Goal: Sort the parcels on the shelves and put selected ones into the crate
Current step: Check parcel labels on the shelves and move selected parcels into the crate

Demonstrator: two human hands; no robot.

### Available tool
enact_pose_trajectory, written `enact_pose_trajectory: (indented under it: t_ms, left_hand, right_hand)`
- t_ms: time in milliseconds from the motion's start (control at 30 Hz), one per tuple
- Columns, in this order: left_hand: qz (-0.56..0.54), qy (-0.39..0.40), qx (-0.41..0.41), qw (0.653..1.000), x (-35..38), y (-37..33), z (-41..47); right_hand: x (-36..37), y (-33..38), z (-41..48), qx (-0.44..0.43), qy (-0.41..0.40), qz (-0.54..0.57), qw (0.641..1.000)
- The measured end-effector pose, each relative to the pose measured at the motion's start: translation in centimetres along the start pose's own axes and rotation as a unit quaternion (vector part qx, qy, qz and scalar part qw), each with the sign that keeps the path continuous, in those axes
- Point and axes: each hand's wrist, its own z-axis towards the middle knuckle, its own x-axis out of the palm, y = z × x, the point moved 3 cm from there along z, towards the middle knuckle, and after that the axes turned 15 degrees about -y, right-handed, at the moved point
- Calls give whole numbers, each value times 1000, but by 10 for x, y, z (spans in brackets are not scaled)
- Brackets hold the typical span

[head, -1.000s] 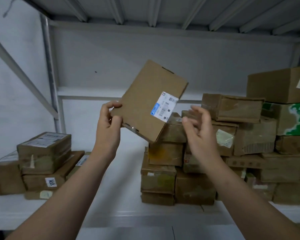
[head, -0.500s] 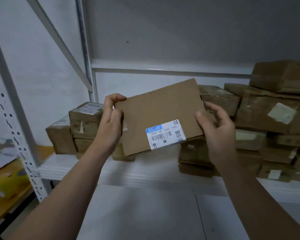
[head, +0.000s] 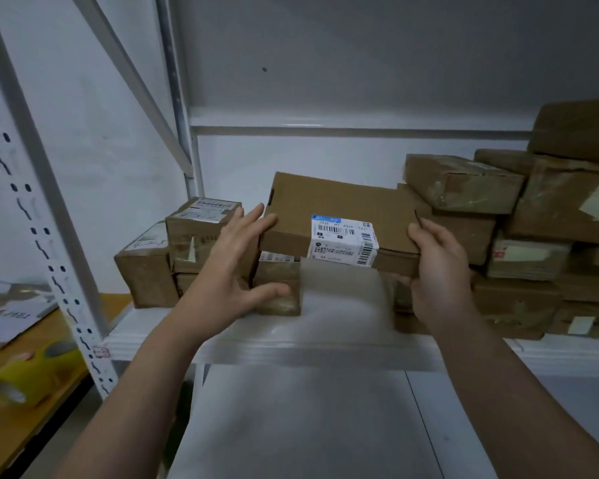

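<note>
From the head view, the flat parcel (head: pixel 339 216) is in mid-air above the white shelf (head: pixel 291 344), between the two groups of boxes and roughly level, its broad brown face tipped a little toward the camera. A white shipping label (head: pixel 343 242) with a blue strip and barcodes sits near its front edge and folds over onto the narrow side.

The right hand (head: pixel 440 264) grips the parcel's right end: the thumb lies on the top face and the other fingers are curled underneath. The left hand (head: pixel 236 257) is spread wide with straight fingers and holds nothing. Its fingertips reach the parcel's left end (whether they press on it or only brush it I cannot tell), and its thumb points down toward a small taped box (head: pixel 279 285) that stands on the shelf just below the parcel.

Behind the left hand, a left stack (head: pixel 187 243) of brown boxes with white labels on top stands on the shelf. To the right, a larger right pile (head: pixel 533 219) of taped cartons rises in several layers — some set crooked on one another.

A perforated rack post (head: pixel 49 219) runs down the left side. Beyond it lies a wooden counter (head: pixel 14 426) carrying a blurred yellow tape roll (head: pixel 32 375) and some papers (head: pixel 11 316).
</note>
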Motion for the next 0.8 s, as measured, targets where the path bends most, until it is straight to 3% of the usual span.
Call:
enact_pose_trajectory:
  t_ms: [133, 300, 467, 600, 800]
  left_hand:
    - [-5, -57, 58, 997, -11, 3, 12]
    - [-110, -132, -21, 985, -15, -5, 13]
    - [-111, -237, -72, 963, -5, -11, 8]
    - [-90, -243, -101, 960, 1, -10, 4]
    - [-85, -241, -118, 960, 2, 1, 1]
  right_hand:
    - [12, -1, -11, 34, 62, -50, 996]
    - [19, 0, -23, -115, 54, -126, 984]
    - [21, -10, -44, -136, 41, -43, 989]
    - [19, -13, -44, -185, -35, -56, 981]
    - [20, -15, -44, -191, -42, -73, 978]
